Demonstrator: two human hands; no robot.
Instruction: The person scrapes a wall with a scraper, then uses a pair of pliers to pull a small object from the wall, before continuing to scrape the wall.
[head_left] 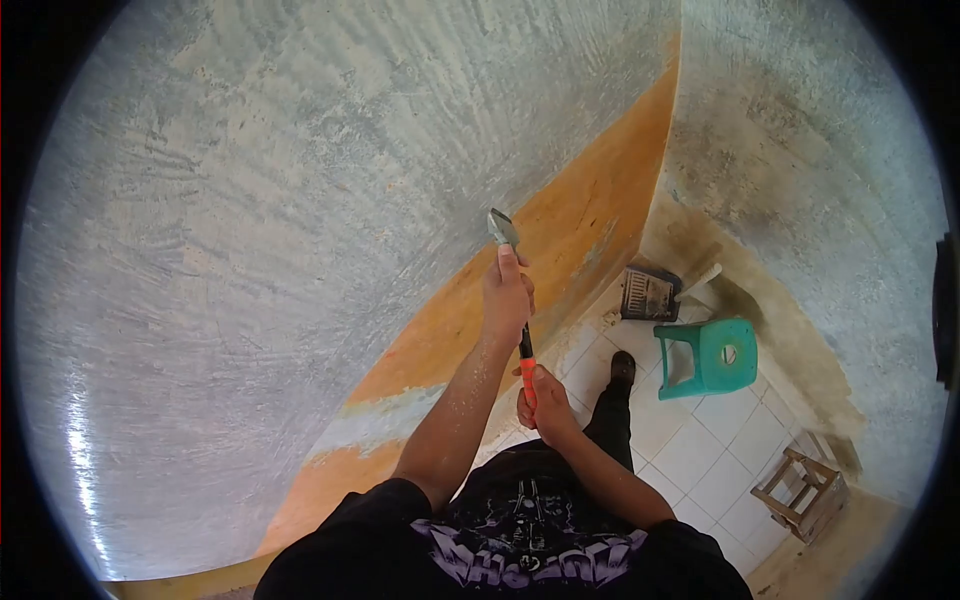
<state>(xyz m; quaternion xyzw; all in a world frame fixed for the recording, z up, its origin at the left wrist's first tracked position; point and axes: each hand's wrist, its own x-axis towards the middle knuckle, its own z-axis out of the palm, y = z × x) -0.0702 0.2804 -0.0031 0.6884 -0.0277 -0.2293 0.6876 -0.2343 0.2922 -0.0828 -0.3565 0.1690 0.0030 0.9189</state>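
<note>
A long-handled scraper with a black shaft, an orange-red grip and a flat metal blade runs upward in front of my body. My left hand is wrapped around its upper end, the thumb laid along it just below the blade. Lower down, my right hand is closed around the orange-red grip. The blade overlaps the wall where its rough grey surface borders an orange painted band. Pale specks of dust dot my left forearm.
A green plastic stool stands on the white tiled floor to my right. Beyond it, a dark dustpan-like container sits in the corner near a pale-handled tool. A small wooden stool is at lower right.
</note>
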